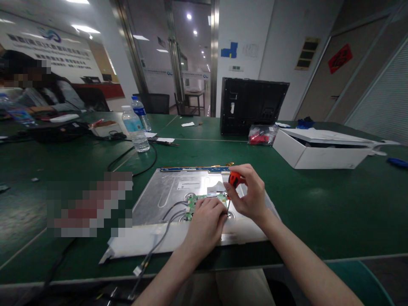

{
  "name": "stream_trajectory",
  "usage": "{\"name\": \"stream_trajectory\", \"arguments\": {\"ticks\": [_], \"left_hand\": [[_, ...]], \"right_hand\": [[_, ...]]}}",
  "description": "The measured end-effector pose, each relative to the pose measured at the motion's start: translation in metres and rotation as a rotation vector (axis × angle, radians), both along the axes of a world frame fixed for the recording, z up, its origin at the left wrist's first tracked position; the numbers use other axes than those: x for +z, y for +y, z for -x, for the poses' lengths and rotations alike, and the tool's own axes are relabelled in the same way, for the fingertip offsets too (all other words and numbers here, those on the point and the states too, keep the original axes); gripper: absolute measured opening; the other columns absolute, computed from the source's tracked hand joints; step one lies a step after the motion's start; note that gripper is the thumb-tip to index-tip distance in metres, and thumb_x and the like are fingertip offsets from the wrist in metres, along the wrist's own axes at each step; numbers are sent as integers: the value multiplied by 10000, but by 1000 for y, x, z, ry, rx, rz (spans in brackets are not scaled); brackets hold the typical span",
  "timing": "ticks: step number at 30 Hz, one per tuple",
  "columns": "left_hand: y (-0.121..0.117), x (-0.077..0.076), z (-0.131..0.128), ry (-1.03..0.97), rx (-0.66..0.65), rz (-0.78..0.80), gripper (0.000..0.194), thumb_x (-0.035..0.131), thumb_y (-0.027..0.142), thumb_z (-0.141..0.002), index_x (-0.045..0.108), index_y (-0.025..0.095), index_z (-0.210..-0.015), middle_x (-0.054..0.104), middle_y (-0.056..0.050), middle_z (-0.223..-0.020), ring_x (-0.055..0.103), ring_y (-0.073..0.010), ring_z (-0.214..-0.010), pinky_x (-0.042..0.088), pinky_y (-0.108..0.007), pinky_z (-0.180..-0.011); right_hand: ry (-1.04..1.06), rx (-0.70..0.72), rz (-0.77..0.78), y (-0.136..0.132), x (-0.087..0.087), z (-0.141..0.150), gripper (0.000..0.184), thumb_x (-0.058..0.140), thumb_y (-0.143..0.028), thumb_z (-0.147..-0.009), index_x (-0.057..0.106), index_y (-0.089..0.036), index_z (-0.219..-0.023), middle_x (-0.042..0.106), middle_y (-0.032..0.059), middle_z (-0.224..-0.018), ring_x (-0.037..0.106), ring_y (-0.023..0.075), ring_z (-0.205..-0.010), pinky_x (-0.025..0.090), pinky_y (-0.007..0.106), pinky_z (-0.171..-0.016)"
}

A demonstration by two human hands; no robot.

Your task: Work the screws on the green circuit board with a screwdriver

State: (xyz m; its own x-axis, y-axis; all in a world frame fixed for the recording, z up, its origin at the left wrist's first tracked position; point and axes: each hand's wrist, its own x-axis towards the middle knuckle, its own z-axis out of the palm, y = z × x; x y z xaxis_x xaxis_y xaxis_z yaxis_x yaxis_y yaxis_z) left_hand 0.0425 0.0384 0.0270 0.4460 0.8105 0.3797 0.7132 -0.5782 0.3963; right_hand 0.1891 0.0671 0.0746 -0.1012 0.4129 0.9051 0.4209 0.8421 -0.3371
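Observation:
A screwdriver [235, 179] with a red and black handle is upright in my right hand [250, 191], fingers closed around the grip. Its thin shaft points down at the edge of a green circuit board [193, 205]. My left hand [208, 216] lies over that board, fingers bent together beside the shaft's tip; whatever they pinch is hidden. The board sits on the metal back of a flat display panel [149, 199], flat on the table. Grey cables [170, 221] run from the board over the panel's near edge. Along the far edge is a narrow blue circuit strip [194, 169].
Water bottles [136, 131] stand at the back left, near a black cable [156, 157]. Beyond the panel are a black monitor housing [251, 106], a plastic bag with red contents [262, 134] and a white box [321, 155]. Another person [47, 91] sits at the far left.

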Motion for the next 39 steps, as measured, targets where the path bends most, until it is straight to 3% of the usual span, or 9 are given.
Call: {"name": "stream_trajectory", "arguments": {"ticks": [9, 17, 39], "left_hand": [[2, -1, -1, 1, -17, -21, 145, 570, 78, -821, 640, 204, -810, 663, -19, -883, 576, -218, -904, 392, -402, -869], [0, 1, -1, 19, -17, -9, 157, 541, 81, -831, 643, 198, -810, 664, -32, -889, 578, -224, -902, 391, -406, -863], [-3, 0, -1, 31, 2, -67, 150, 500, 96, -845, 600, 195, -793, 641, -39, -872, 560, -220, -873, 387, -413, -869]], "right_hand": [[-44, -46, -14, 1, 2, -1, 251, 589, -201, -844, 517, -221, -1083, 493, -10, -771, 489, 116, -631, 460, 232, -529], [-65, -2, 39, 0, -2, -2, 410, 531, -153, -803, 491, -220, -1205, 633, 37, -935, 570, 114, -647, 513, 241, -574], [-49, -65, 16, 7, -8, -1, 328, 617, -280, -850, 494, -236, -1150, 591, -12, -768, 541, 114, -608, 477, 224, -536]]}}
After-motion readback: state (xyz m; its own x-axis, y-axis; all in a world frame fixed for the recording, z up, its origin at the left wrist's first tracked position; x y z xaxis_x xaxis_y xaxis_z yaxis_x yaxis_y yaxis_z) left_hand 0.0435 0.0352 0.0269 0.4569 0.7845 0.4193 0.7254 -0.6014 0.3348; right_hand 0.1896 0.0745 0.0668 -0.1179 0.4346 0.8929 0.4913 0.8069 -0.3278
